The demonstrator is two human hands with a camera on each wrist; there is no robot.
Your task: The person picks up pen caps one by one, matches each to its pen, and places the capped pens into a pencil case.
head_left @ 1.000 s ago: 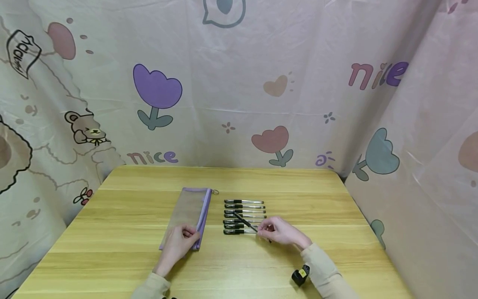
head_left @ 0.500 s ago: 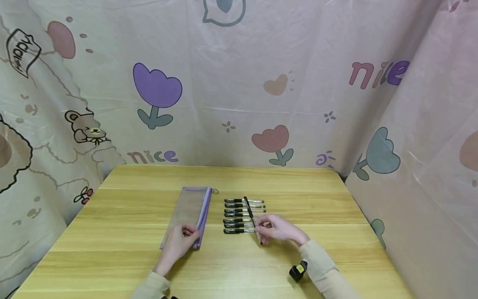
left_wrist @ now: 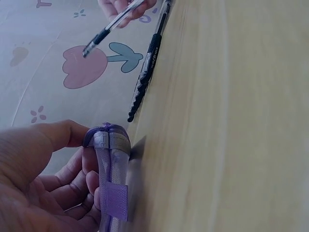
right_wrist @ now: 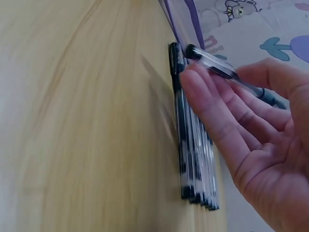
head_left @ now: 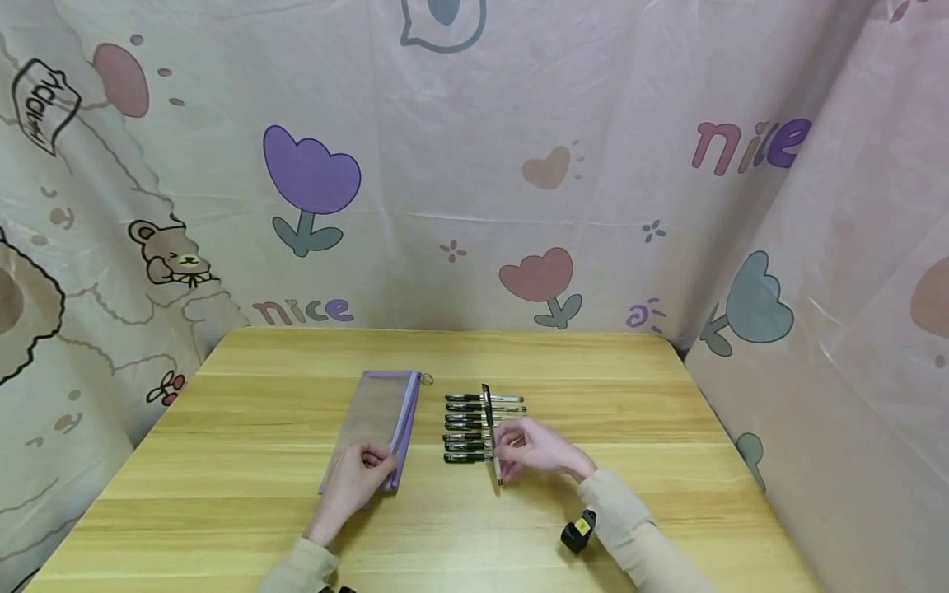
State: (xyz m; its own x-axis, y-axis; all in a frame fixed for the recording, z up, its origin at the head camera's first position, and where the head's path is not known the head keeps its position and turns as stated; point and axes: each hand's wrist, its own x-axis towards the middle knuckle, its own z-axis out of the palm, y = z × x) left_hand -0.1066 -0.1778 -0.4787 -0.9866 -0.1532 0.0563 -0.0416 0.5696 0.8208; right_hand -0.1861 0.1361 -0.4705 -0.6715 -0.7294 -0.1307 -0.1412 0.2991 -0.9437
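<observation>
A grey mesh zip pouch with purple trim (head_left: 374, 408) lies flat left of centre. My left hand (head_left: 356, 484) pinches its near zip end (left_wrist: 107, 162) between thumb and fingers. To the right, my right hand (head_left: 539, 447) pinches a clear-barrelled pen with a black grip (head_left: 488, 410). It is raised above the table, pointing away from me, as the right wrist view also shows the held pen (right_wrist: 217, 65). Beneath it several similar pens (head_left: 461, 438) lie side by side in a row, their black ends toward the pouch. The right hand covers part of the nearest ones.
The light wood table (head_left: 222, 461) ends at a patterned cloth (head_left: 445, 189) at the back and both sides. A small metal ring (head_left: 427, 380) hangs from the pouch's far zip end. A black wrist device (head_left: 578, 531) sits by the right sleeve.
The held pen has turned from slanting leftward to pointing almost straight away from me. My right hand has shifted slightly left with it. The left hand and pouch stay put.
</observation>
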